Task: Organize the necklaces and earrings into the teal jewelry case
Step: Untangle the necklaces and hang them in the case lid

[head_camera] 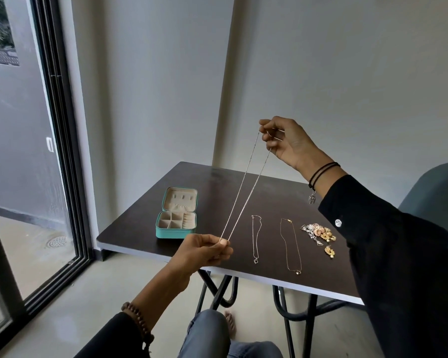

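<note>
A thin silver necklace is stretched taut in the air above the table. My right hand pinches its upper end, raised high. My left hand pinches its lower end near the table's front edge. The teal jewelry case lies open on the table's left side, its beige compartments showing nothing inside. A short silver necklace and a gold necklace lie flat on the table to the right of the case. Further right sits a pile of earrings, with one gold earring just in front of it.
The dark table has a pale front edge and black metal legs. A teal chair stands at the right. A glass sliding door is on the left. My knees show below the table.
</note>
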